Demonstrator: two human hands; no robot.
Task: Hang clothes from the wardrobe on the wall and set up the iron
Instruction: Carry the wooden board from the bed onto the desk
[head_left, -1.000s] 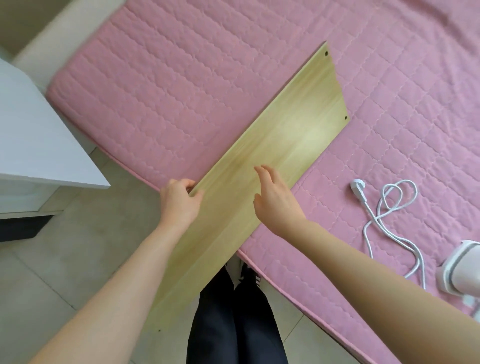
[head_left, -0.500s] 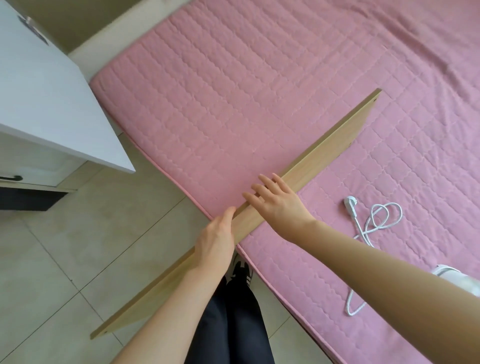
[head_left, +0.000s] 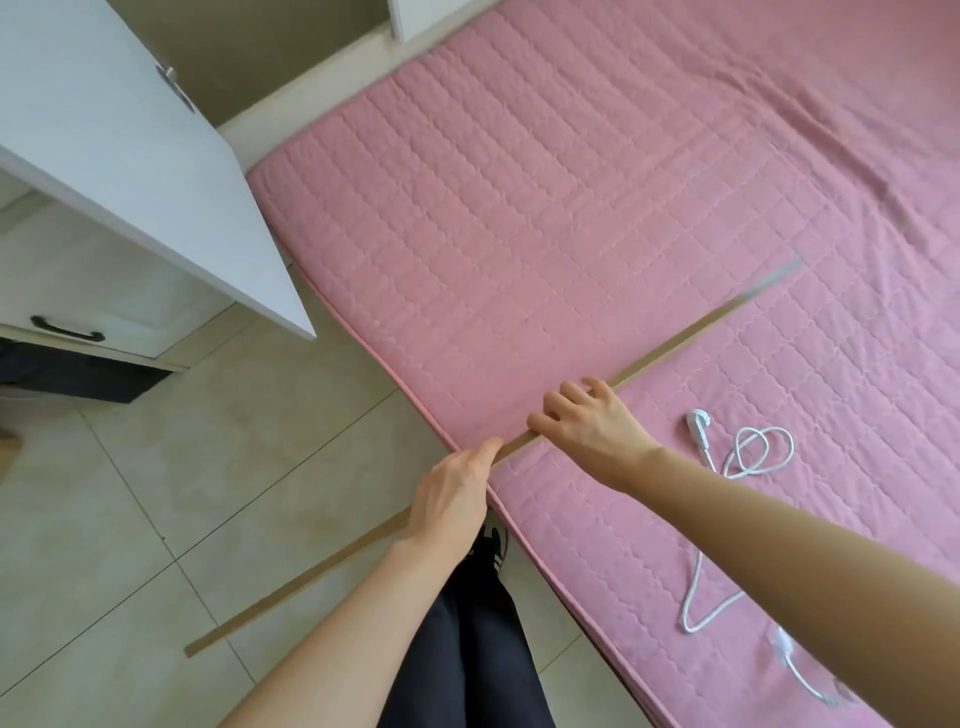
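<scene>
My left hand (head_left: 449, 501) is closed on the wooden board (head_left: 670, 348), with the thumb lying along its upper edge and the fingers wrapped out of sight on the far side. My right hand (head_left: 589, 428) grips the same edge a little further along, knuckles up and fingers hooked over the top. I see the board edge-on as a thin tan line. Its near end hangs over the tiled floor (head_left: 130, 519) and it crosses the near edge of the pink quilted mattress (head_left: 519, 208) between my hands. Its far end is out over the mattress and is blurred. I cannot tell whether it touches the fabric there. Right of my right hand, near that same mattress edge, a white cord (head_left: 758, 452) lies in loose loops with its plug (head_left: 698, 422) at the far end of the loops. The cord trails back towards the near right corner of the view, where it smears, and I cannot make out what it joins. Below my hands are dark trouser legs (head_left: 467, 649) and a shoe (head_left: 493, 545) on the tiles. To the left, off the mattress's corner, there is a white panel (head_left: 130, 156) above a drawer with a black handle (head_left: 67, 331).
</scene>
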